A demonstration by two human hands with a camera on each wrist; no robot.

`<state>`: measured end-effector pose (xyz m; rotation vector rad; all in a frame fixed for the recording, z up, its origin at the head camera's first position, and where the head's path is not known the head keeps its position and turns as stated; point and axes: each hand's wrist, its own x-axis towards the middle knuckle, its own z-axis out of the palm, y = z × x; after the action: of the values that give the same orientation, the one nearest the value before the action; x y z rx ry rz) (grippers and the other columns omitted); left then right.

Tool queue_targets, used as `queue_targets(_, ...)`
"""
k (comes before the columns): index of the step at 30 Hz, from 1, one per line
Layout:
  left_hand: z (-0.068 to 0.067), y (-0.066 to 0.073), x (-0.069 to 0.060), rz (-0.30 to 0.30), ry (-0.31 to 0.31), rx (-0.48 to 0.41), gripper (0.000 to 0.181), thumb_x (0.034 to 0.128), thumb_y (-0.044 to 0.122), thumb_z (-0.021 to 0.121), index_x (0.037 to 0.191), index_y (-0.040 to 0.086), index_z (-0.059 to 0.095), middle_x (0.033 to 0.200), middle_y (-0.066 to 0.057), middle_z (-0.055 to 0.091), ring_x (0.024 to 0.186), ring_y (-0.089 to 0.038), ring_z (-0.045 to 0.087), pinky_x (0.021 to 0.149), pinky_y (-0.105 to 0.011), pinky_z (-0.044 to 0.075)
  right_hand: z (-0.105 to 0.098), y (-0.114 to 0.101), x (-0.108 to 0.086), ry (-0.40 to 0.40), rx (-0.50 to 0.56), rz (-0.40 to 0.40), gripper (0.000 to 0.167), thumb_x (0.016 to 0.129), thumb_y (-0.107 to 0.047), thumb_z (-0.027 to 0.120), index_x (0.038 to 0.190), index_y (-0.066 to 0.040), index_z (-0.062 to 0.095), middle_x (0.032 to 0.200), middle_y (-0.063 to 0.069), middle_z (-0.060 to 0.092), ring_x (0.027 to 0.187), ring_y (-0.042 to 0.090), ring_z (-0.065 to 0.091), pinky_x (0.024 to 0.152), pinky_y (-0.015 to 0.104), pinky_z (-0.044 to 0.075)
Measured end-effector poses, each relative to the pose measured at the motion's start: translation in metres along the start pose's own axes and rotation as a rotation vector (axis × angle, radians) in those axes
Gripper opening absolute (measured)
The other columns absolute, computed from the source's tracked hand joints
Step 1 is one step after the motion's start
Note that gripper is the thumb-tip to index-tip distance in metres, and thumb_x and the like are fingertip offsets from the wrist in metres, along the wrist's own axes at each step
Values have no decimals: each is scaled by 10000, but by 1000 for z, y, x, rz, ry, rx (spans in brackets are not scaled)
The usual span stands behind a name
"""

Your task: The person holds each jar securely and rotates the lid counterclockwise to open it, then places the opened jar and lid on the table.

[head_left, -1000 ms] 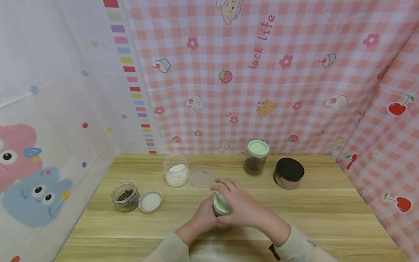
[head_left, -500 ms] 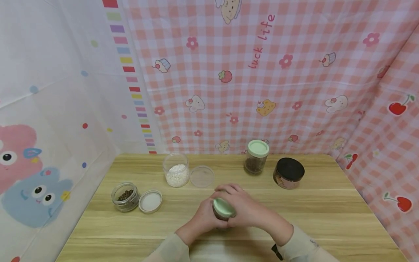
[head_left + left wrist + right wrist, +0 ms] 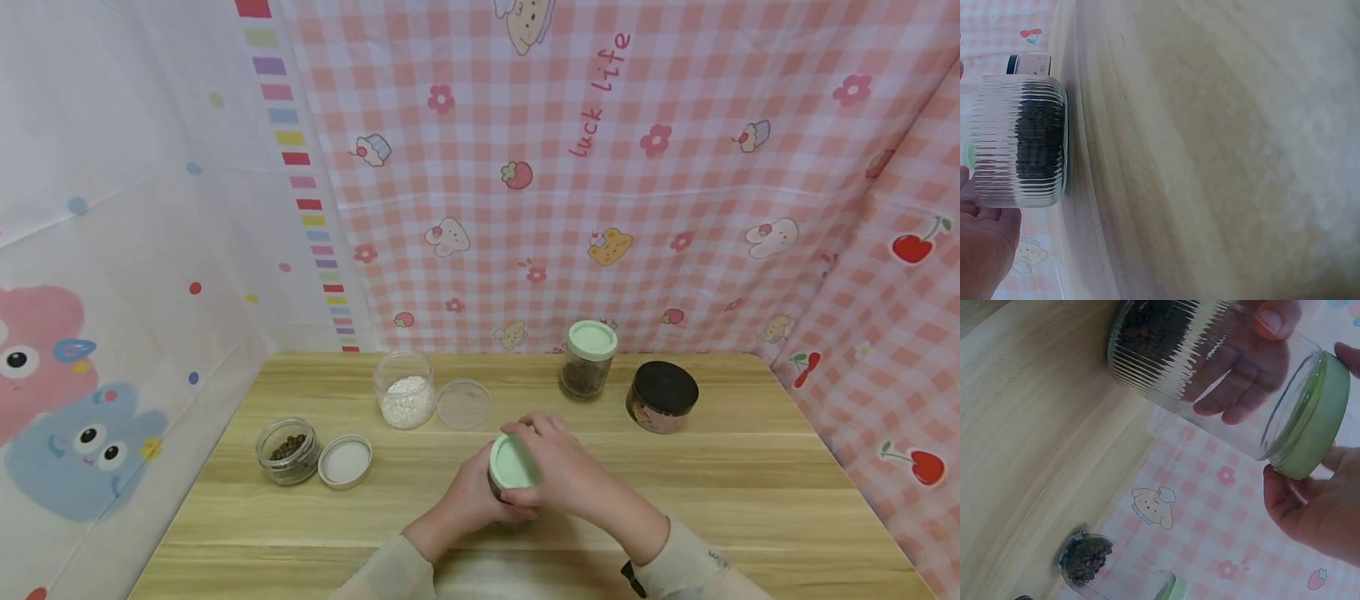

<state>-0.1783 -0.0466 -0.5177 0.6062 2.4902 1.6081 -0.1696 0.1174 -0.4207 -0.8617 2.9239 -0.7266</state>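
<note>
In the head view, a ribbed glass jar (image 3: pixel 1172 362) with a light green lid (image 3: pixel 514 461) is between both hands at the front middle of the table. The left hand (image 3: pixel 471 493) is wrapped around the jar's body from the left. The right hand (image 3: pixel 561 467) grips the lid from above and the right, fingers at its far edge and thumb at its near side. Dark pieces fill the jar's lower part, seen in the left wrist view. In the right wrist view, the lid sits at the jar's mouth and screw threads show beside it. Hands hide most of the jar in the head view.
On the wooden table (image 3: pixel 735 508) stand an uncovered jar of brown pieces (image 3: pixel 288 451), its lid (image 3: pixel 345 462), an uncovered jar of white grains (image 3: pixel 406 392) and a clear lid (image 3: pixel 463 404). Behind are another green-lidded jar (image 3: pixel 587 360) and a black-lidded tub (image 3: pixel 662 397). Printed cloth surrounds the table.
The right hand has shifted its fingers around the lid. Half a second ago the lid's top looked tilted; now it faces up more squarely. The left hand has stayed around the jar.
</note>
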Motion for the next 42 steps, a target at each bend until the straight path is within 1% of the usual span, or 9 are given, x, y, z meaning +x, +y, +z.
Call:
queue_targets(4, -1, -1, -1, 26, 2, 43, 886, 603, 355, 877, 1348, 163, 439, 1218, 33, 586, 1092, -129, 555, 946, -314, 461, -2, 1, 2, -68, 39, -104, 751, 602, -268, 844, 1286, -172, 550, 1313, 44, 508, 1193, 272, 432, 922, 468, 441)
queue_targets(8, -2, -1, -2, 28, -1, 51, 811, 608, 329, 867, 1300, 123, 496, 1173, 12, 618, 1057, -135, 578, 934, -304, 468, -3, 0, 1, -131, 40, -181, 718, 634, -221, 838, 1289, -223, 545, 1417, 9, 448, 1299, 304, 361, 991, 539, 386)
queue_targets(13, -2, -2, -2, 24, 3, 42, 829, 607, 347, 872, 1298, 120, 476, 1169, -10, 615, 1058, -153, 580, 929, -322, 473, -3, -1, 0, -106, 34, -111, 814, 662, -353, 831, 1379, -259, 457, 1489, 31, 332, 1320, 340, 325, 975, 560, 391)
queue_targets(19, -1, 1, -1, -11, -7, -36, 899, 569, 367, 903, 1334, 232, 449, 1219, 60, 591, 1111, -134, 555, 963, -328, 455, 1, -1, -2, -4, -17, 32, 828, 678, -477, 809, 1362, -151, 474, 1297, 113, 449, 1146, 297, 447, 862, 469, 477)
queue_targets(23, -2, 1, -1, 8, -5, -14, 897, 586, 351, 893, 1345, 197, 440, 1216, 46, 590, 1103, -134, 555, 960, -322, 457, 2, 0, -1, -32, -18, 1, 775, 654, -404, 823, 1324, -163, 516, 1280, 70, 489, 1132, 268, 443, 857, 440, 476)
queue_targets(29, -2, 1, -2, 34, 4, 69, 882, 616, 331, 864, 1352, 103, 434, 1223, -18, 587, 1098, -167, 562, 954, -330, 462, 1, 1, 1, -94, -2, -140, 714, 624, -252, 842, 1276, -220, 554, 1379, 26, 483, 1238, 304, 402, 933, 502, 433)
queue_targets(32, -1, 1, -2, 29, 4, 83, 860, 616, 340, 861, 1332, 96, 452, 1204, -28, 597, 1086, -172, 569, 946, -327, 468, 0, 1, -1, -108, -1, -168, 721, 631, -205, 829, 1292, -229, 542, 1432, 18, 438, 1290, 330, 368, 966, 542, 408)
queue_targets(37, -3, 0, -2, 25, 1, 51, 893, 610, 354, 867, 1350, 115, 429, 1212, -15, 595, 1097, -164, 564, 957, -338, 461, -2, -1, -3, -82, 17, -99, 825, 655, -357, 835, 1379, -232, 460, 1472, 42, 356, 1304, 344, 350, 958, 550, 414)
queue_targets(42, -2, 1, -1, 7, 1, -7, 899, 590, 407, 880, 1345, 198, 441, 1200, 37, 596, 1087, -133, 561, 943, -316, 467, 0, -3, -3, -7, -26, 31, 870, 652, -486, 820, 1362, -123, 471, 1293, 123, 455, 1135, 290, 457, 861, 444, 482)
